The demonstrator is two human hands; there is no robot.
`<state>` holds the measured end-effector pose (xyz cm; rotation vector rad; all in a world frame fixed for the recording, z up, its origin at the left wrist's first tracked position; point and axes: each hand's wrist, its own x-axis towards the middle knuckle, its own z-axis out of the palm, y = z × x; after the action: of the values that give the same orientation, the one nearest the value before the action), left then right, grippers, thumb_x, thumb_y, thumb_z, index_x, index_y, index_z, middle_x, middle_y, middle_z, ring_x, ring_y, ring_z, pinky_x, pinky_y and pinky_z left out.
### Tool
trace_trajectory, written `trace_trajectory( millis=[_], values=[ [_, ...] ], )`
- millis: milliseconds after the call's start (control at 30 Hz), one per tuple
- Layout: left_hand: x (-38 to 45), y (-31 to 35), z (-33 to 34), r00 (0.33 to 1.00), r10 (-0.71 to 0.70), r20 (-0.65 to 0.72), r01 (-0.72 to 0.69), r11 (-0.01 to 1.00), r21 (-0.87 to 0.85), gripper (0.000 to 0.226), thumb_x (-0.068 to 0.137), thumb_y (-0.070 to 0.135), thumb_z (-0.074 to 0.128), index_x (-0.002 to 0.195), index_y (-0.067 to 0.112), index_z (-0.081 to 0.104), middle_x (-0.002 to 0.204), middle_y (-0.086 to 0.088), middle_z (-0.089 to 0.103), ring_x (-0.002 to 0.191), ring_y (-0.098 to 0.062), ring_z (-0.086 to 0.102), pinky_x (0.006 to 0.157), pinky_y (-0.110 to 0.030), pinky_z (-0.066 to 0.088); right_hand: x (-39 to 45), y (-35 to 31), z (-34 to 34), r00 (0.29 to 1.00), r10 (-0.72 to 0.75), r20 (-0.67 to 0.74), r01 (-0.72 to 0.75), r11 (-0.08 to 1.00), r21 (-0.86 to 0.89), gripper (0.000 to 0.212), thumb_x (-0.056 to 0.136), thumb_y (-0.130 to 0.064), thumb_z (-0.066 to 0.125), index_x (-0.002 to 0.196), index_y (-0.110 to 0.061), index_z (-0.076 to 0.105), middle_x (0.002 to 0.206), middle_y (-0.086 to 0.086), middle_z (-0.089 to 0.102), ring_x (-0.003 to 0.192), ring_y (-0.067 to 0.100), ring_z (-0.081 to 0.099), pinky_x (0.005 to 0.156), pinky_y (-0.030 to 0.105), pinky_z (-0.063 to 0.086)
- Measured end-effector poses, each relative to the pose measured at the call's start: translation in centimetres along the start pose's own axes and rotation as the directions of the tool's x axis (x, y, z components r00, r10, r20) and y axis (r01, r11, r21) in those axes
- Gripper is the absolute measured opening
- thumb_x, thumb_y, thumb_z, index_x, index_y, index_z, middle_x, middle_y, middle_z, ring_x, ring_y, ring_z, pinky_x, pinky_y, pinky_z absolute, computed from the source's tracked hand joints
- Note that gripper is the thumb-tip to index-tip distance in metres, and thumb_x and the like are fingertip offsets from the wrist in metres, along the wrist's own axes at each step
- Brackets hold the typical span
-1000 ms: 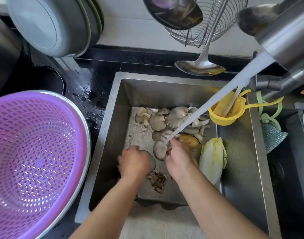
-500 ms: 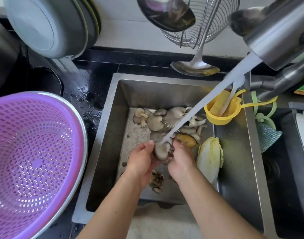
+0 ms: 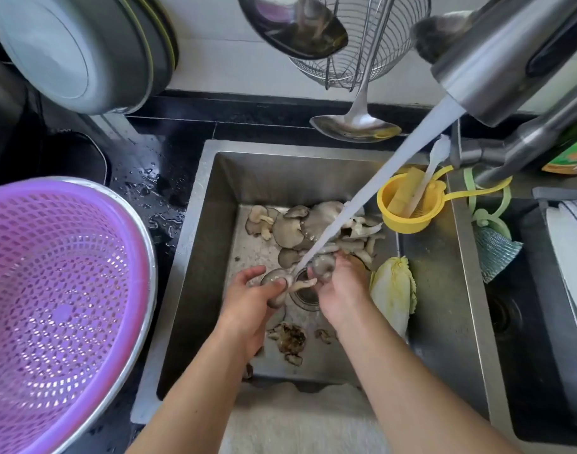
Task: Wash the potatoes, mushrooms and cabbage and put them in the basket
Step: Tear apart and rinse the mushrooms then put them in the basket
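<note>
Over the steel sink (image 3: 211,204), my left hand (image 3: 251,299) grips a grey oyster mushroom (image 3: 275,278) and my right hand (image 3: 341,290) grips another mushroom piece (image 3: 321,267). Both are held under the water stream (image 3: 378,188) from the tap (image 3: 496,70). A pile of oyster mushrooms (image 3: 300,224) lies at the back of the sink. A pale green-yellow cabbage (image 3: 393,290) lies to the right of my right hand. The purple basket (image 3: 61,309) stands on the counter at the left. Any potato is hidden behind my right hand.
Mushroom scraps (image 3: 292,339) lie near the sink's front. A yellow strainer (image 3: 408,204) hangs at the sink's right wall. A ladle (image 3: 356,126), a wire basket and a metal bowl hang at the back. Plates (image 3: 74,50) stand at the back left. A second basin lies right.
My hands rose from the sink floor with mushroom under the stream. The clump they held together has since come apart, one piece in each hand.
</note>
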<state>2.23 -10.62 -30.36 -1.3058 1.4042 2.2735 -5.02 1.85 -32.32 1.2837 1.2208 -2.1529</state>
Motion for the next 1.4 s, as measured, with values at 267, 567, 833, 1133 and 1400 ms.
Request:
trace_trajectory(
  millis=[267,567,833,1133,1400],
  values=[
    [2.4,-0.7,2.1,0.984,-0.076,0.159,0.133,0.913,-0.385,0.023,0.099,0.003,0.064,0.121,0.004,0.056,0.09,-0.018,0.073,0.077,-0.023,0.072,0.078,-0.04,0.063,-2.4,-0.4,-2.7,0.998,-0.012,0.067,0.023,0.987,-0.161,0.02,0.108,-0.016,0.047,0.116,-0.011,0.065,0.119,0.016,0.07,0.101,0.032,0.069,0.071,0.039,0.059],
    [2.1,-0.9,3.3,0.98,-0.171,0.103,0.127,0.932,0.341,0.03,0.107,0.041,0.052,0.093,0.016,0.06,0.062,0.003,0.048,0.052,-0.011,0.039,0.051,-0.025,0.033,-3.4,-0.4,-4.6,1.0,0.006,0.023,0.005,0.88,-0.475,0.024,0.096,-0.027,0.051,0.081,-0.012,0.061,0.061,0.005,0.054,0.056,0.02,0.047,0.057,0.031,0.047],
    [1.4,-0.2,1.6,0.931,-0.192,0.309,0.165,0.98,0.113,0.021,0.109,0.031,0.053,0.109,0.013,0.063,0.067,0.004,0.048,0.049,-0.008,0.033,0.047,-0.022,0.029,-4.0,-0.2,-4.7,0.986,-0.019,0.166,0.11,0.82,-0.561,0.022,0.1,-0.02,0.054,0.081,-0.016,0.065,0.068,0.001,0.062,0.057,0.014,0.056,0.055,0.029,0.045],
    [1.9,-0.6,0.8,0.96,-0.181,0.214,0.208,0.972,-0.109,0.03,0.108,0.012,0.046,0.137,0.013,0.055,0.083,-0.007,0.071,0.062,-0.014,0.058,0.057,-0.028,0.048,-4.7,-0.8,-3.5,0.962,0.124,0.243,-0.037,0.941,-0.336,0.015,0.103,-0.017,0.055,0.101,-0.013,0.069,0.096,0.009,0.079,0.045,0.006,0.057,0.061,0.027,0.045],
    [0.6,1.1,-2.2,1.0,0.017,0.016,-0.019,0.991,0.13,0.037,0.103,-0.002,0.043,0.112,0.017,0.075,0.084,-0.008,0.064,0.064,-0.016,0.056,0.063,-0.032,0.047,-4.2,-0.1,-0.5,0.929,0.289,0.232,-0.288,0.957,-0.039,0.008,0.1,-0.013,0.059,0.099,-0.005,0.061,0.067,0.005,0.054,0.038,0.008,0.03,0.051,0.021,0.046]
  ],
)
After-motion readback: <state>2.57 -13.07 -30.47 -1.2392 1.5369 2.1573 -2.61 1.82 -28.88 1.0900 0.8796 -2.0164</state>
